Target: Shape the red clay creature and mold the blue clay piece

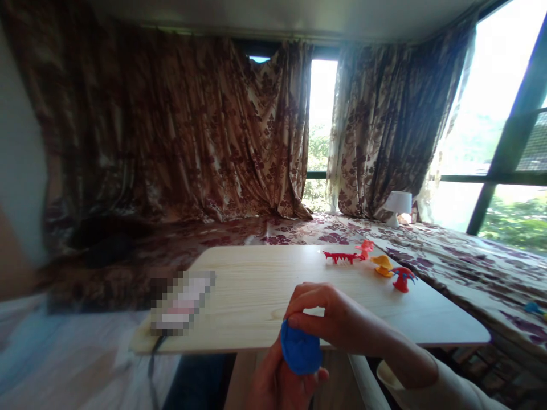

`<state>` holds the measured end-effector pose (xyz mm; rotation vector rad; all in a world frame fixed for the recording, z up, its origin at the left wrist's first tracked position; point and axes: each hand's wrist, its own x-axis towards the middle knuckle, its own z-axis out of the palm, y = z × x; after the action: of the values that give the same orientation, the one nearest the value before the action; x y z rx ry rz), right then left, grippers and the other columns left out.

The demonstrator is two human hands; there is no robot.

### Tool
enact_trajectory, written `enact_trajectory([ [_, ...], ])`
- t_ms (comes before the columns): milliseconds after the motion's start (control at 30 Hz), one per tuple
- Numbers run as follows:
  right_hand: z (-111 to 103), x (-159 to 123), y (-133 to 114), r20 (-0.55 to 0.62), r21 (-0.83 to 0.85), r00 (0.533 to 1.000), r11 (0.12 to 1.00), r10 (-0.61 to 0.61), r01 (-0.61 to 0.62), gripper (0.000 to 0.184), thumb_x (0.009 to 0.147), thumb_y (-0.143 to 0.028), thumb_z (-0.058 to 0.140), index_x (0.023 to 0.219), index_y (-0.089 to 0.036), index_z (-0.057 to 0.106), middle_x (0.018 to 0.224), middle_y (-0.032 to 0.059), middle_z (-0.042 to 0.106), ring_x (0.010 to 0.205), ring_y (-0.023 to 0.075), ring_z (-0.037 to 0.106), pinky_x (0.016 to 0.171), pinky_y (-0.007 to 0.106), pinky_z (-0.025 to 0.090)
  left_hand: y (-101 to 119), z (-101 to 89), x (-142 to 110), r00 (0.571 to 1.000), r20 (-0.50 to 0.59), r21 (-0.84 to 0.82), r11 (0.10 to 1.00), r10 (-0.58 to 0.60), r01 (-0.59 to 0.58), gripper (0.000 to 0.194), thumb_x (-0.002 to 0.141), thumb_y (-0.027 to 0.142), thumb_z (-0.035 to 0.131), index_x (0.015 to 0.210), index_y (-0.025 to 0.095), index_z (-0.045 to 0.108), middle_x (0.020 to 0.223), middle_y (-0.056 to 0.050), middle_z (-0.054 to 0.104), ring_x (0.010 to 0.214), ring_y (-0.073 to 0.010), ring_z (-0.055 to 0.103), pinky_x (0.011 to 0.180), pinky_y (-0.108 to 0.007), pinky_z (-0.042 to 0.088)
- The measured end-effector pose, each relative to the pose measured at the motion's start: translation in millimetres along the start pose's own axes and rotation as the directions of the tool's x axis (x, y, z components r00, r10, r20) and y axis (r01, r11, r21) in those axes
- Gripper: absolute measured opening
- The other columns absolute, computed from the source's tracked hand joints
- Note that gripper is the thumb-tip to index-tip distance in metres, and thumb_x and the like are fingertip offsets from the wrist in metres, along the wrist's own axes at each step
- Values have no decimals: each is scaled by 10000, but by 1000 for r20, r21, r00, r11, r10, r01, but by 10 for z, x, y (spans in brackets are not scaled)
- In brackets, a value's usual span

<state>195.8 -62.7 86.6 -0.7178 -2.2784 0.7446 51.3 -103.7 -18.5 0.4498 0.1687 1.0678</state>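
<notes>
Clock centred on bench, 12 at far side.

Curtain (196,131) across 10 to 12, past far edge. Flowered cover (453,250) beyond the top, round to 3. Bench (243,302) pale, wood-grained. Pad (182,304) at 9, pixelated, detail unreadable, dark cord (151,364) out toward 8. Lamp (399,202) at 2, off bench, on cover.

Step in hand, by the look: working a blue lump (301,348) by hand, supporting low, pinching the rim. Needed for next move, probably: firm support below, light pinch above, small shifts along the rim. Risk: denting or tearing from too hard a squeeze, assuming soft stuff.

Left grip (282,384) at 6: curled under and around lower side of lump, closed down to lump width, cradling. Right grip (344,322) in from 4: thumb and index nipped onto lump rim at its 11, next to no gap at tips, loop open behind. Pressing or just steadying: can't tell.

Lump: at 6, by near edge, in both grips. Roundish, flattish, uneven face. Clearance over bench not readable.

Small stuff on bench, well apart from both grips: red mushroom (400,283) with blue bits at 3, yellow cap (382,263) between 2 and 3, thin red comb (339,258) at 2, light-red piece (366,249) just beside, maybe touching.
</notes>
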Motion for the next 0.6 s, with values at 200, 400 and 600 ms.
enact_trajectory([
  [200,-9,8,-20,-6,-11,1000,999,31,-31,112,833,-158,626,867,-139,731,844,45,670,786,138,627,733,233,483,-24,-95,25,997,80,-42,999,-25,28,178,866,285,597,888,163,725,854,-41,765,781,-160,697,888,-359,490],
  [400,-19,12,2,41,6,999,1000,3,-3,103,815,-117,637,848,-137,732,822,40,667,797,141,619,746,242,487,-26,-86,18,999,47,-26,999,-20,21,170,845,302,627,893,168,720,862,-39,752,785,-164,688,886,-369,491],
  [600,-60,17,38,120,-34,992,998,-44,49,88,773,-140,699,852,-142,738,837,46,669,798,149,617,750,256,492,-52,-81,22,1000,-4,31,999,-20,20,243,800,357,678,913,148,731,755,-42,731,692,-153,670,819,-340,511],
])
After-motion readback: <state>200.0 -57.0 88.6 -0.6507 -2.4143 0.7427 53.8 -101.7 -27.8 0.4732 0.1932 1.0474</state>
